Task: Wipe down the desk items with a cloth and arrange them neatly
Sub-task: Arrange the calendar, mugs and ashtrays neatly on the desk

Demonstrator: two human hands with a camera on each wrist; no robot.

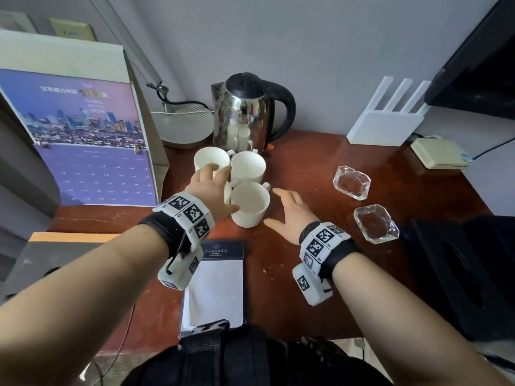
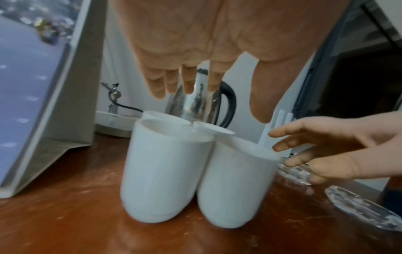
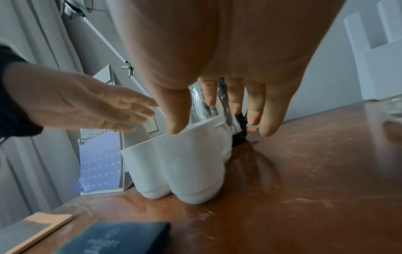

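Observation:
Three white mugs stand bunched together on the brown desk (image 1: 306, 168) in front of a steel kettle (image 1: 245, 112): a near mug (image 1: 249, 204), a back left mug (image 1: 210, 161) and a back right mug (image 1: 248, 165). My left hand (image 1: 211, 188) hovers over their left side, its fingers (image 2: 187, 80) straight and holding nothing. My right hand (image 1: 281, 210) is spread open just right of the near mug (image 3: 189, 163). Its thumb lies close to the rim; I cannot tell whether it touches. No cloth is in view.
Two glass ashtrays (image 1: 351, 181) (image 1: 376, 223) lie right of the mugs. A white router (image 1: 387, 118) and a beige box (image 1: 437, 153) sit at the back right. A calendar (image 1: 83, 135) and lamp base (image 1: 184, 123) stand at the left, a notepad (image 1: 214, 285) at the front.

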